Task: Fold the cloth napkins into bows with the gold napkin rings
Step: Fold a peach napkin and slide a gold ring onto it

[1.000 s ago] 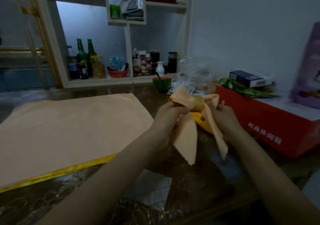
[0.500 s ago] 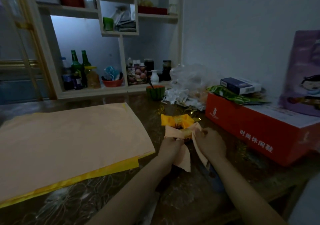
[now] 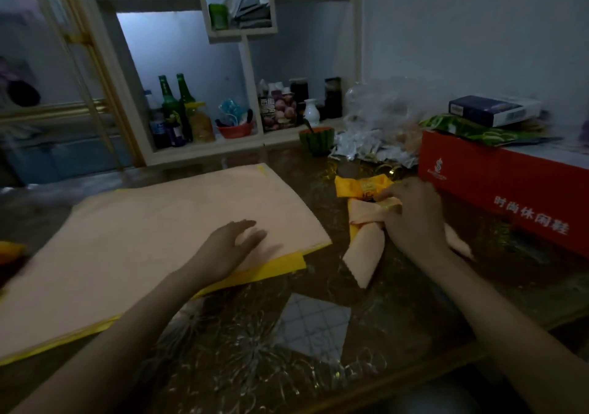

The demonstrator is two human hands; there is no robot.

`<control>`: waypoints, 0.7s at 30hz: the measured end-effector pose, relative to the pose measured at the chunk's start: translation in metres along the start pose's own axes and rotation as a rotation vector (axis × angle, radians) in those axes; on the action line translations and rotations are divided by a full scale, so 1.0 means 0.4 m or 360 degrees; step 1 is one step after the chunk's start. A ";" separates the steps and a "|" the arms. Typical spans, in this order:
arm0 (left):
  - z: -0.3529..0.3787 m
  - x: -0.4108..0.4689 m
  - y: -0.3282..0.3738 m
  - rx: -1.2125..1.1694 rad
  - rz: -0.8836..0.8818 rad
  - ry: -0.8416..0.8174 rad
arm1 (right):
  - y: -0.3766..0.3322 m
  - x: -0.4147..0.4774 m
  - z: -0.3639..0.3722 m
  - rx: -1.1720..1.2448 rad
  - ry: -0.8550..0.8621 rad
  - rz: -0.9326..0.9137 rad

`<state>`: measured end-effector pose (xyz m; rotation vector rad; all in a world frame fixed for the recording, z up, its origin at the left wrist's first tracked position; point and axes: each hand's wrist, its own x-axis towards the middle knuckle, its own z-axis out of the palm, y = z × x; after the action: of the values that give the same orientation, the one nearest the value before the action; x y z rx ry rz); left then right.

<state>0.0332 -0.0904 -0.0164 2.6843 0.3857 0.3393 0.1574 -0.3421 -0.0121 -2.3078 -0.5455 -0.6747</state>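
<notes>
Because the right hand [image 3: 411,213] pinches only at the gold napkin ring [image 3: 389,204], the finished peach bow [image 3: 366,238] at 2 o'clock could, I judge, loosen or slide off the glossy worktop [image 3: 255,350] if the ring slips along the gathered cloth. The left hand [image 3: 229,248] lies open and flat, holding nothing, on the stack of flat peach napkins [image 3: 159,241] at 10 o'clock; dragging the top one may pull the yellow sheet [image 3: 280,264] beneath along. Beyond the bow lie a yellow packet [image 3: 360,187] and loose gold rings [image 3: 389,170], easily knocked. Farther off at 2 o'clock stands a red box [image 3: 497,190]; at 12 o'clock a shelf [image 3: 204,146] with green bottles [image 3: 175,104]. The room is dim.
</notes>
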 end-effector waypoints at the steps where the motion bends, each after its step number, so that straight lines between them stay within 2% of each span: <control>1: 0.004 0.007 0.004 -0.0050 0.0032 0.0002 | -0.034 -0.004 0.002 0.0034 -0.0115 -0.0113; 3: 0.002 0.018 0.001 0.0006 0.0052 -0.0096 | -0.115 -0.028 0.034 0.0175 -0.0349 -0.0310; 7: 0.036 0.026 -0.039 0.0510 0.0053 -0.0439 | -0.255 -0.055 0.117 0.0464 -0.0732 -0.0428; 9: 0.057 0.023 -0.055 0.0573 0.0138 -0.0419 | -0.303 -0.043 0.158 0.0506 -0.0852 -0.0437; 12: 0.061 0.017 -0.067 0.0432 0.0268 -0.0324 | -0.364 -0.004 0.209 0.0666 -0.0961 -0.0245; 15: 0.054 0.016 -0.081 0.0263 0.0395 -0.0240 | -0.402 0.033 0.259 0.0773 -0.0988 -0.0134; 18: 0.049 0.014 -0.081 0.0306 0.0481 -0.0232 | -0.393 0.036 0.289 0.0911 -0.0845 -0.0031; 21: 0.021 0.019 -0.055 0.0402 0.0520 -0.0313 | -0.358 0.031 0.301 0.0882 -0.0730 0.0018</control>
<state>0.0381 -0.0715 -0.0320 2.9960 -0.0775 0.1214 0.1281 -0.1571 -0.0142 -1.9204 -0.8081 0.0363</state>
